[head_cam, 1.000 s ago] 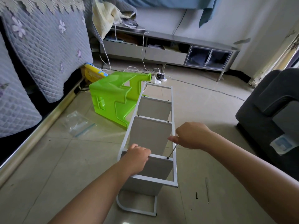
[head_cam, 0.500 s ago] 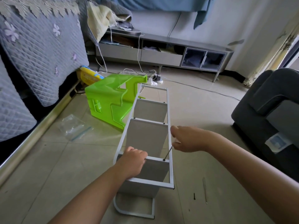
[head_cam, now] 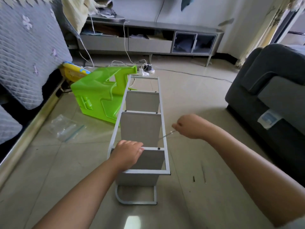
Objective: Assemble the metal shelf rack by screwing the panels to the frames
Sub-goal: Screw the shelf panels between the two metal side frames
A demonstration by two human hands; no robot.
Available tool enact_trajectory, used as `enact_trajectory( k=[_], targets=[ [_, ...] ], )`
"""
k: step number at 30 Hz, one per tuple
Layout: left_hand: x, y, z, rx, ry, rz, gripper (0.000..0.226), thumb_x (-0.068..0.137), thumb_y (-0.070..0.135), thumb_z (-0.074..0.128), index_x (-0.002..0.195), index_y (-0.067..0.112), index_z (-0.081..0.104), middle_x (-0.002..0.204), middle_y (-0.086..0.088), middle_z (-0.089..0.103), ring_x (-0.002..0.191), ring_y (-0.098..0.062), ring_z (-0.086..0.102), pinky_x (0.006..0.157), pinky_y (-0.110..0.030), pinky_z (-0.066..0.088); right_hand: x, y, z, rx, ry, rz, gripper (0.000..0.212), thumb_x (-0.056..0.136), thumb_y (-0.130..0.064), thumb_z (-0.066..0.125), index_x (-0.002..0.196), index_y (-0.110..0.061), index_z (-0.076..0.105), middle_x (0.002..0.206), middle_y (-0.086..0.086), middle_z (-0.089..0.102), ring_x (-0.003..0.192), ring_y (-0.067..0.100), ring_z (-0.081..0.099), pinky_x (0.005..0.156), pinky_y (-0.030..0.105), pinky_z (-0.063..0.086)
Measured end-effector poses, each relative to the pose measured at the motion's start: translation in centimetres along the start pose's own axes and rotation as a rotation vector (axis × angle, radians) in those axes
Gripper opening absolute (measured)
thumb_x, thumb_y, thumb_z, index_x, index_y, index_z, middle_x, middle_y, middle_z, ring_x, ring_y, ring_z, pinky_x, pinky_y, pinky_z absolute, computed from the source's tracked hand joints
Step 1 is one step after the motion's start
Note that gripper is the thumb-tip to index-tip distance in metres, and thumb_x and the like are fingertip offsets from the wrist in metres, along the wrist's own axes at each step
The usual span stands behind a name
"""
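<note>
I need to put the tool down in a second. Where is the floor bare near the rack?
Bare floor lies between the rack and the dark sofa, beyond the right hand. Left of the rack is crowded: green stool, plastic bag. A loose screw lies near the rack's front corner.

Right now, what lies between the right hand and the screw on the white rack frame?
Only the thin metal key the right hand grips; its tip stops short of the black screw, head view.
</note>
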State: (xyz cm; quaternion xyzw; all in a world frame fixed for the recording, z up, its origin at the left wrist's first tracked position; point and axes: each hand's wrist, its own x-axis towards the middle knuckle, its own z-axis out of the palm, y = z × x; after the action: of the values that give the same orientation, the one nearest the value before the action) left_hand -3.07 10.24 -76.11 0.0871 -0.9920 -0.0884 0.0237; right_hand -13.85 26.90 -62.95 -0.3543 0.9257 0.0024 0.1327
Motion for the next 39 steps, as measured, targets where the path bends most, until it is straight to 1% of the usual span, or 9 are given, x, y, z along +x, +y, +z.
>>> enact_trajectory(
  k=[3, 5, 8, 11, 19, 22, 26, 34, 39],
  targets=[
    [-0.1, 0.4, -0.5, -0.001, 0.008, -0.059, 0.103, 0.057, 0.053, -0.019, 0.122, 0.021, 0.053, 0.128, 0.003, 0.057, 0.119, -0.018, 0.051, 0.094, -0.026, 0.032, -1.0, 5.3, 3.4, 0.425, 0.358, 0.181, 0.037, 0.098, -0.025, 0.04, 0.086, 0.003, 0.061, 0.08, 0.015, 0.057, 0.079, 0.026, 0.052, 0.066, 0.031, 0.033],
    [0.0, 0.6, -0.6, 0.012, 0.005, -0.069, 0.098, 0.063, 0.055, -0.016, 0.121, 0.022, 0.056, 0.127, 0.002, 0.058, 0.118, -0.018, 0.052, 0.092, -0.026, 0.033, -2.0, 8.5, 9.0, 0.666, 0.458, 0.391, 0.027, 0.095, -0.02, 0.048, 0.077, -0.002, 0.059, 0.069, 0.009, 0.053, 0.068, 0.024, 0.048, 0.061, 0.028, 0.033],
    [0.8, 0.9, -0.2, 0.054, -0.08, -0.116, 0.061, 0.095, 0.046, 0.007, 0.118, 0.022, 0.058, 0.129, 0.001, 0.057, 0.119, -0.02, 0.05, 0.096, -0.028, 0.032, -3.1, 11.7, 20.3, 0.914, 0.271, 0.739, 0.032, 0.09, -0.008, 0.053, 0.058, -0.011, 0.051, 0.066, 0.011, 0.056, 0.053, 0.017, 0.046, 0.056, 0.027, 0.037],
    [1.4, 1.5, -0.5, 0.055, -0.165, -0.202, 0.046, 0.1, 0.039, 0.021, 0.118, 0.021, 0.059, 0.129, -0.002, 0.056, 0.119, -0.023, 0.05, 0.098, -0.031, 0.03, -4.2, 12.9, 29.2, 0.966, 0.18, 0.951, 0.028, 0.085, -0.003, 0.054, 0.06, -0.013, 0.053, 0.071, 0.014, 0.06, 0.06, 0.023, 0.054, 0.062, 0.032, 0.043],
    [1.3, 1.8, 0.2, 0.136, -0.142, -0.252, 0.046, 0.1, 0.036, 0.019, 0.113, 0.014, 0.056, 0.126, -0.006, 0.053, 0.119, -0.025, 0.048, 0.097, -0.036, 0.03, -3.9, 9.9, 35.5, 0.416, -0.092, 0.788, 0.015, 0.089, -0.014, 0.047, 0.089, -0.009, 0.061, 0.094, 0.013, 0.063, 0.088, 0.027, 0.058, 0.07, 0.027, 0.044],
    [1.0, 1.9, 0.3, 0.127, -0.144, -0.258, 0.048, 0.1, 0.036, 0.021, 0.134, 0.009, 0.041, 0.15, -0.01, 0.029, 0.138, -0.023, 0.028, 0.109, -0.039, 0.019, -3.4, 9.6, 35.7, 0.212, -0.198, 0.752, 0.028, 0.088, -0.011, 0.042, 0.107, -0.013, 0.062, 0.114, 0.006, 0.061, 0.107, 0.024, 0.059, 0.084, 0.028, 0.047],
    [0.5, 1.8, 0.3, 0.116, -0.154, -0.267, 0.056, 0.1, 0.038, 0.019, 0.147, 0.008, 0.019, 0.157, -0.008, 0.008, 0.145, -0.019, 0.007, 0.115, -0.037, 0.007, -2.3, 10.2, 35.7, 0.197, -0.21, 0.805, 0.028, 0.089, -0.017, 0.044, 0.109, -0.01, 0.061, 0.117, 0.008, 0.06, 0.108, 0.026, 0.058, 0.086, 0.029, 0.047],
    [0.0, 1.9, 1.0, 0.115, -0.115, -0.276, 0.054, 0.1, 0.039, 0.019, 0.147, 0.012, 0.022, 0.157, -0.005, 0.011, 0.145, -0.017, 0.007, 0.115, -0.037, 0.008, 3.7, 14.3, 35.3, 0.513, 0.172, 0.843, 0.038, 0.088, -0.023, 0.043, 0.097, 0.012, 0.055, 0.105, 0.033, 0.056, 0.095, 0.041, 0.058, 0.075, 0.04, 0.046],
    [0.0, 1.9, 1.0, 0.098, -0.085, -0.28, 0.053, 0.1, 0.04, 0.018, 0.144, 0.014, 0.029, 0.156, -0.002, 0.019, 0.144, -0.016, 0.013, 0.113, -0.033, 0.008, 6.1, 14.3, 35.6, 0.467, 0.006, 0.845, 0.027, 0.092, -0.006, 0.043, 0.11, 0.01, 0.056, 0.116, 0.03, 0.053, 0.108, 0.041, 0.052, 0.086, 0.038, 0.044]
  ],
)
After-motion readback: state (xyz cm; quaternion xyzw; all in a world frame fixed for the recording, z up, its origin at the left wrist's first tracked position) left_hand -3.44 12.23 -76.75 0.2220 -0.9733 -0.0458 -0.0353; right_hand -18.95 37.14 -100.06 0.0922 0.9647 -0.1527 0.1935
